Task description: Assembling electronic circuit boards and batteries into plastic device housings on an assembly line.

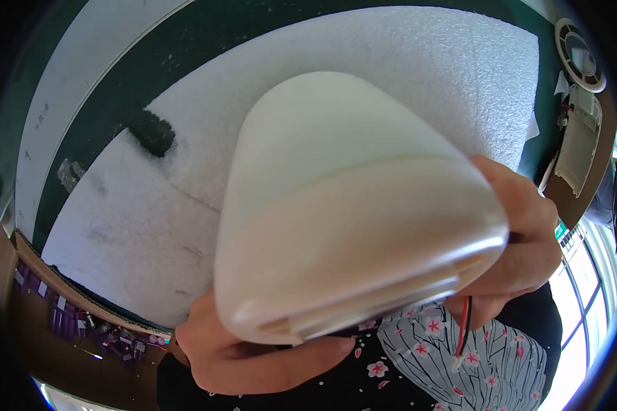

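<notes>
A glossy white plastic housing (353, 205), rounded and tapering toward its far end, fills the middle of the view close to the camera. My left hand (243, 356) grips its near left corner, with the thumb along the lower edge. On the right side, my right hand (521, 243) is closed round the housing, its fingers partly hidden behind it. A slot-like recess (377, 301) runs along the housing's near edge. Below my right hand hangs a red and black wire (467, 322) ending in a small white connector (457, 363). Where the wire starts is hidden.
Under the housing, a white foam sheet (137, 226) with a torn notch covers much of the green table (110, 89). At lower left stands a cardboard box (27, 250) holding several purple wired packs (65, 318). A white ring-shaped part (564, 38) and a beige shell (577, 157) lie at far right.
</notes>
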{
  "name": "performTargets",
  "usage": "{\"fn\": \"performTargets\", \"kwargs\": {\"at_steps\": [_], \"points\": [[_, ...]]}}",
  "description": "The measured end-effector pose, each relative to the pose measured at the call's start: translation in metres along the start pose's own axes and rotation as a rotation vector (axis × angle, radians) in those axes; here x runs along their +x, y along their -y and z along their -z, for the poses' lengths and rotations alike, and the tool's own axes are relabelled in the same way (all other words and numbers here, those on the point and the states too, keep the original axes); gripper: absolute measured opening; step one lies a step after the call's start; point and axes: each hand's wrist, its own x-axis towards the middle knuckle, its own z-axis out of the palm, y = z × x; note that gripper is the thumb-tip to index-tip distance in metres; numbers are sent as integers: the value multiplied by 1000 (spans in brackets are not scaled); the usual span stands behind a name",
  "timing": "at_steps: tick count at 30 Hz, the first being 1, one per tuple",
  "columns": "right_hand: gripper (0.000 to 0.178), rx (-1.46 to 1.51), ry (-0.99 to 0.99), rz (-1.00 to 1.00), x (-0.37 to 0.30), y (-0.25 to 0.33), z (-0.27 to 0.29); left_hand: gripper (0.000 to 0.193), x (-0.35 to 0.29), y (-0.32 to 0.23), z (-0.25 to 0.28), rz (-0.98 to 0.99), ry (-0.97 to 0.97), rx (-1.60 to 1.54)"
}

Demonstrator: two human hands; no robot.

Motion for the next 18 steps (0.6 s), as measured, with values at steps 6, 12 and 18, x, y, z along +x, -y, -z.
{"fn": "performTargets", "kwargs": {"at_steps": [6, 12, 18], "points": [[31, -29, -36, 28, 5, 0, -8, 25, -8, 15, 38, -360, 346, 139], [29, -49, -16, 39, 5, -4, -2, 23, -3, 13, 24, -49, 227, 117], [21, -181, 68, -88, 18, 12, 4, 24, 10, -21, 7, 104, 101, 269]]}}
